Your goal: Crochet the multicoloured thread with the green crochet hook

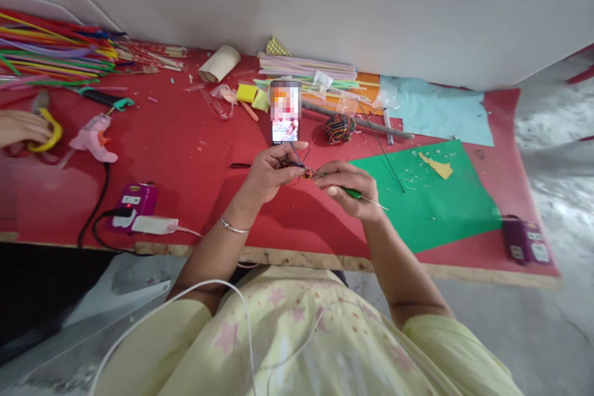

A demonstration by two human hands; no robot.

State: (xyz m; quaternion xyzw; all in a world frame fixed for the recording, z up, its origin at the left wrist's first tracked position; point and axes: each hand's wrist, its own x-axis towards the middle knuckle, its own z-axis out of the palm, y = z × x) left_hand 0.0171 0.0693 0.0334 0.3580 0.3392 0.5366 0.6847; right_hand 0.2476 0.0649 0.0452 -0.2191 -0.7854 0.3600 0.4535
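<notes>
My left hand [268,172] is closed, pinching a small piece of multicoloured crochet [308,173] between thumb and fingers. In my right hand [349,184] is a crochet hook [353,193] with a green grip; its metal end sticks out past the palm, and its other end meets the yarn piece. A strand of yarn rises over my left fingers. Just beyond my hands lies a ball of multicoloured yarn [340,129]. A lit phone [285,127] stands directly in front of my left hand.
At far left another person's hand [23,127] is at yellow-handled scissors [50,133]. Near it lie a pink glue gun [95,136] and a purple power socket [139,198]. A stick [385,129], a thin needle [392,170] and green sheet [431,210] lie right.
</notes>
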